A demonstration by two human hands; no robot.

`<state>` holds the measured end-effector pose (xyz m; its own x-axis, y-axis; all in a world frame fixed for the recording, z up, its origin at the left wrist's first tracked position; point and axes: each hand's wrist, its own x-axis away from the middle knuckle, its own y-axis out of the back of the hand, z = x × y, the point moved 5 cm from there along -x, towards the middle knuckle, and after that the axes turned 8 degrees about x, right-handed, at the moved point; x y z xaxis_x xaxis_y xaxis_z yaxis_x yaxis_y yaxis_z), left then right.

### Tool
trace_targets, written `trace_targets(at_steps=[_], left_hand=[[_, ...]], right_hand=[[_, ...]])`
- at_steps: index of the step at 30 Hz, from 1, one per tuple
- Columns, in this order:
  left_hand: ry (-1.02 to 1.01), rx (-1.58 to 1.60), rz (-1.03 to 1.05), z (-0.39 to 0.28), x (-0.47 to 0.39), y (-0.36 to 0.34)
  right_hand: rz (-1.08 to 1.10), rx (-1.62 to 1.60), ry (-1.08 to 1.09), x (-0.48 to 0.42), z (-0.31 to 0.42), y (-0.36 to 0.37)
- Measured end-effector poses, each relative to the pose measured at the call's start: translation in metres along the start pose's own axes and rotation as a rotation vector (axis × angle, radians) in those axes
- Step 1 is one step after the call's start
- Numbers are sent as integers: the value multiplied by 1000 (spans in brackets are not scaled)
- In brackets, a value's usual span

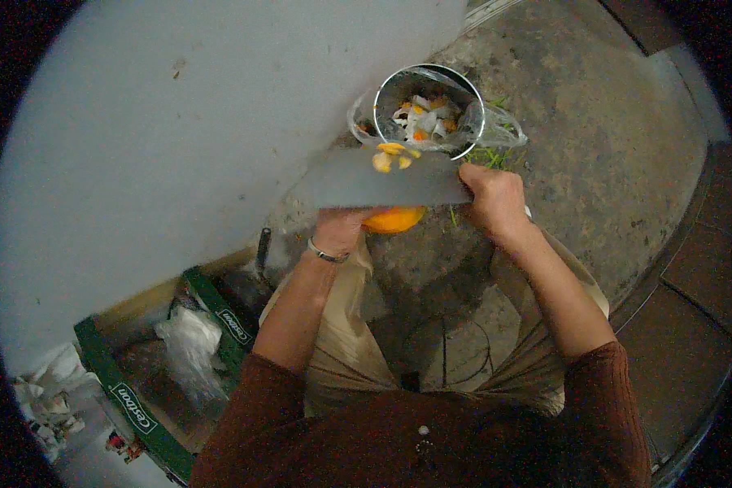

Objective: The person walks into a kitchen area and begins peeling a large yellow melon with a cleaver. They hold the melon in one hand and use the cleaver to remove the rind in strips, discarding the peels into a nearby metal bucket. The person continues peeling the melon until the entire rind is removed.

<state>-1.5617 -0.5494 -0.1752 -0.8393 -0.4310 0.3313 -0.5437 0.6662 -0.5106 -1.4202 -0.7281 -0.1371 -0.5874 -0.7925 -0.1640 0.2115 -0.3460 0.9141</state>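
My right hand (497,198) grips the handle end of a wide grey blade, which looks like a cleaver (366,183). The blade reaches left across my lap, over my left hand (340,229). That hand holds an orange-yellow piece of fruit or vegetable (396,220), whose upper part the blade hides. Several yellow peelings (390,157) show at the blade's far edge; I cannot tell whether they rest on it or are falling. Just beyond stands a round bin (483,116) lined with a clear plastic bag (506,125). White paper and orange scraps (427,119) lie inside.
Green scraps (491,158) lie on the stained concrete floor (592,140) by the bin. A pale wall or panel (158,140) fills the left. Below it, a green-edged cardboard box (107,372) holds a white plastic bag (192,335). Brown paving (689,323) runs along the right.
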Motion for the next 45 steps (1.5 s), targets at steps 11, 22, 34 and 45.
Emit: trace_targets(at_steps=[11, 22, 34, 45], left_hand=[[-99, 119, 210, -28, 10, -53], [55, 146, 288, -17, 15, -63], [66, 133, 113, -15, 12, -51], [-19, 540, -39, 3, 0, 1]], right_hand=[[399, -858, -749, 15, -2, -47], [269, -1672, -846, 9, 20, -41], [90, -897, -781, 8, -4, -33], [-165, -26, 93, 8, 57, 34]])
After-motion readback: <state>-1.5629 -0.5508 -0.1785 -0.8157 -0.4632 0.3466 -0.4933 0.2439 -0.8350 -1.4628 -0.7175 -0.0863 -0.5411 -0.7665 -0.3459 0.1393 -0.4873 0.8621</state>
